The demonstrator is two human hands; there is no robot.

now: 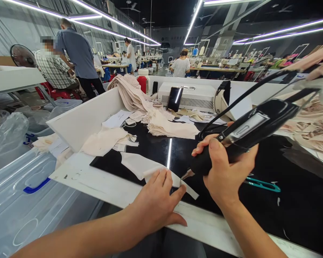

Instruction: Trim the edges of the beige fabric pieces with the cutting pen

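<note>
Black panel [298, 215] tops your counter [97, 181]; above it, your right grip [226, 175] clasps a handheld cutter [247, 125]; your left grip [157, 199], unclenched, presses white fabric [137, 165].

On my left I see a clear plastic box [10, 182] with a blue handle [37, 187], and a crumpled clear bag [9, 134] beyond it. Further off, a person in a checked shirt [52, 70] sits on a red stool [56, 94] beside a standing person in a blue shirt [74, 46], near a fan [23, 55]. Ahead of me, a dark-screened device [174, 99] stands before a white slotted box [199, 94]; strip lights [193, 21] glow overhead.
</note>
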